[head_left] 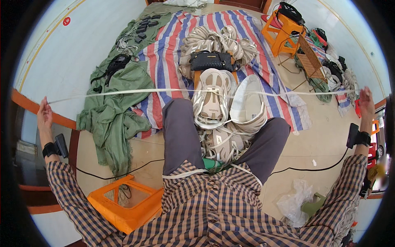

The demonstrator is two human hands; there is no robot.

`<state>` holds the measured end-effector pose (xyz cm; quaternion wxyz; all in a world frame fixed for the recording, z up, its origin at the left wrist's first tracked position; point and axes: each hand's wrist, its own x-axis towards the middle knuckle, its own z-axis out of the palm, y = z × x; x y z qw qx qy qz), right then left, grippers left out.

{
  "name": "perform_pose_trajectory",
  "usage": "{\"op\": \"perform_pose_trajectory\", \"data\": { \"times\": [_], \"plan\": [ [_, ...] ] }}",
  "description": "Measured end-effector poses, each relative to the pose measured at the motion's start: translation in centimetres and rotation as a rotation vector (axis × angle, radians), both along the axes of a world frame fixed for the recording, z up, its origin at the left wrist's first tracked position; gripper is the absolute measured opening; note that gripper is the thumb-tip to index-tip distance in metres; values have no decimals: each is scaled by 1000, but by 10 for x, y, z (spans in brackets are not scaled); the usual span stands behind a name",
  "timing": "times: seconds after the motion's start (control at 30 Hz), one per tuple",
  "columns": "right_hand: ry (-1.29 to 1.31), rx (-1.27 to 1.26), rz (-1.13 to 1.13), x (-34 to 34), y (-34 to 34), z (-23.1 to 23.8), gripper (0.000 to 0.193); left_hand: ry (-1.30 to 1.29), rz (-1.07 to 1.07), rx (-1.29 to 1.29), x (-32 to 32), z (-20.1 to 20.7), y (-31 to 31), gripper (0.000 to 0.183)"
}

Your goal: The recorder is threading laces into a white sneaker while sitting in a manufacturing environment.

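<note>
Holding taut a pale shoelace (144, 90), likely light, soft and flexible, best pinched near its tips against slipping. Stretches sideways across the sneaker (212, 111), seemingly threaded through, toward the striped sheet (164, 61)'s near edge. With arms spread wide, left hand (45, 115) and right hand (366, 103) well apart, fingers apparently pinched on opposite ends.

Upper left: rumpled green cloth (111, 117), with a tangle of black straps (116, 66) and small black boxes (142, 28) on it, meeting a red-white-blue striped sheet (164, 53). Upper right: orange stool (284, 31), black bag (291, 13) on top, brown woven panel (311, 59) near. Lower left, second orange stool (127, 214); lower right, clear plastic bag (294, 201).
</note>
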<state>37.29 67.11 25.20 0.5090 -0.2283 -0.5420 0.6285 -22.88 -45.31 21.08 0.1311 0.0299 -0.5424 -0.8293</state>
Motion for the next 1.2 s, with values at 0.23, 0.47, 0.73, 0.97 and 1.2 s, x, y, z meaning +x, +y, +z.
{"op": "perform_pose_trajectory", "data": {
  "times": [0.23, 0.47, 0.73, 0.97, 1.2],
  "plan": [
    [-725, 228, 697, -204, -280, -70, 27, -58, -148, -354, 37, -61, 56, 31],
    [-1300, 1213, 827, -283, -409, -201, 28, 396, -534, -1064, 164, -166, 349, 25],
    [-1259, 945, 424, -316, -402, -231, 22, 223, -1173, -923, 233, -170, 488, 18],
    [-1058, 443, 629, -316, -393, -228, 28, 8, -1321, -736, 244, -188, 526, 24],
    [-1033, 445, 596, -318, -391, -236, 28, -207, -1326, -540, 238, -191, 541, 23]
  ]
}}
